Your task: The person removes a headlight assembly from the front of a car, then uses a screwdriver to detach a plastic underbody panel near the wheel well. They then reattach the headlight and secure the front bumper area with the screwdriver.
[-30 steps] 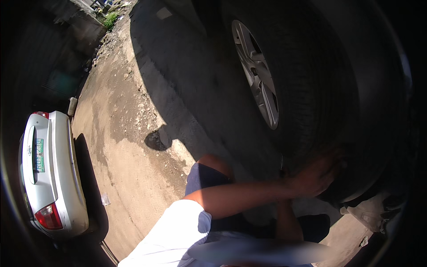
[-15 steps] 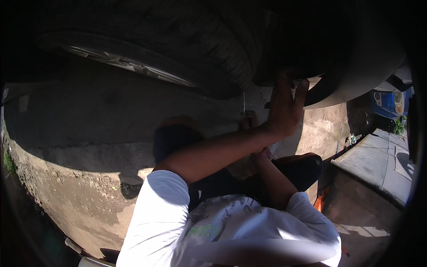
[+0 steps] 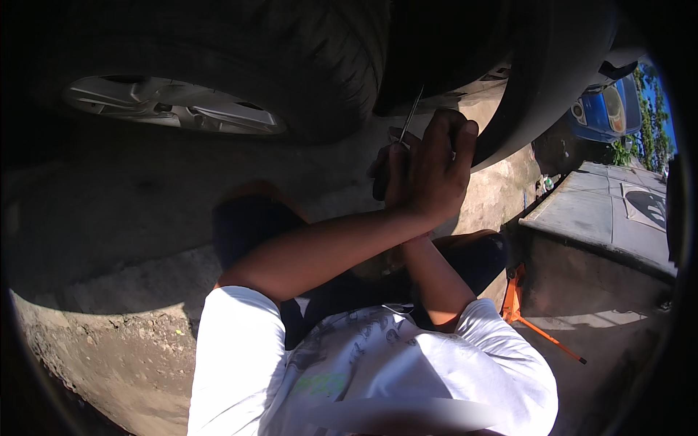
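Both hands meet at the wheel arch: your left hand point(image 3: 435, 171) is curled over the right, mostly hidden, grip unclear. The thin rod point(image 3: 411, 116) rises from them, slanting toward the tyre point(image 3: 305, 65).

Thin metal rod point(image 3: 412, 112): slender, grey, straight, tilted slightly off vertical. Its lower end sits at the raised hand; its upper end reaches into the dark gap between the black tyre point(image 3: 305, 65) and the curved wheel arch point(image 3: 538, 94).
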`<move>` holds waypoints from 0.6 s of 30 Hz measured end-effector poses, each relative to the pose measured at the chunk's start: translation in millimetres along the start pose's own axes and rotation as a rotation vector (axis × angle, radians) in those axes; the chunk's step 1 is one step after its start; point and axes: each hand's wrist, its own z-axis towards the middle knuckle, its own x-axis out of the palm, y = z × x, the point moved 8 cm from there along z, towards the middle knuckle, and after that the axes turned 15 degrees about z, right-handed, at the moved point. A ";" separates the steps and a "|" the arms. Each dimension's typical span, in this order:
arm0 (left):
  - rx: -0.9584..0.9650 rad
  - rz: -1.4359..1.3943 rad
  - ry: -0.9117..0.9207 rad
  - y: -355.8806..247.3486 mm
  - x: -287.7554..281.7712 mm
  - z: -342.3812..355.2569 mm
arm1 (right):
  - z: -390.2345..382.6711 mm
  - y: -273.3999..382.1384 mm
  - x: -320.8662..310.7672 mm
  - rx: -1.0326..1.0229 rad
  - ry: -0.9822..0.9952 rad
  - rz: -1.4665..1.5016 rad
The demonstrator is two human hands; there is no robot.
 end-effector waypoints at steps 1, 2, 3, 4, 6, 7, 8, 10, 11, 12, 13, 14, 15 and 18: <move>0.007 -0.056 -0.046 -2.1 -5.7 -1.4 | 1.3 4.0 2.1 0.033 -0.016 0.047; 0.014 -0.065 -0.100 -2.5 -10.8 -1.8 | 2.5 10.6 3.0 0.030 -0.035 0.063; 0.021 -0.073 -0.153 -2.2 -15.0 -1.4 | 2.6 15.7 4.5 0.034 -0.050 0.082; 0.024 -0.035 -0.208 -2.7 -18.7 0.1 | 2.2 20.6 5.1 0.038 -0.063 0.100; 0.063 -0.019 -0.257 -3.3 -24.5 1.6 | 1.6 29.9 6.8 0.053 -0.073 0.143; 0.103 -0.041 -0.248 -3.7 -27.8 0.4 | 0.8 34.5 6.2 0.069 -0.073 0.179; 0.059 -0.166 -0.199 -0.3 -28.7 0.5 | 1.7 39.0 6.3 0.083 -0.071 0.211; -0.128 -0.514 -0.065 5.0 -24.6 -3.2 | 1.0 46.3 6.3 0.143 -0.036 0.346; -0.135 -0.523 -0.052 5.8 -26.7 -3.2 | 1.9 48.4 8.1 0.182 -0.005 0.411; -0.142 -0.531 -0.039 1.9 -28.4 -4.4 | 2.6 49.6 9.8 0.218 0.023 0.458; -0.018 -0.325 -0.107 -3.8 -36.3 -0.7 | 4.8 47.9 12.7 0.242 0.016 0.477; 0.053 -0.200 -0.181 -8.6 -41.8 1.4 | 5.1 47.3 12.1 0.263 0.033 0.508; 0.114 -0.071 -0.264 -13.1 -47.1 2.1 | 6.5 40.7 9.8 0.268 -0.065 0.457; 0.060 -0.116 -0.306 -4.7 -49.5 7.4 | 6.5 28.4 7.4 0.221 -0.078 0.514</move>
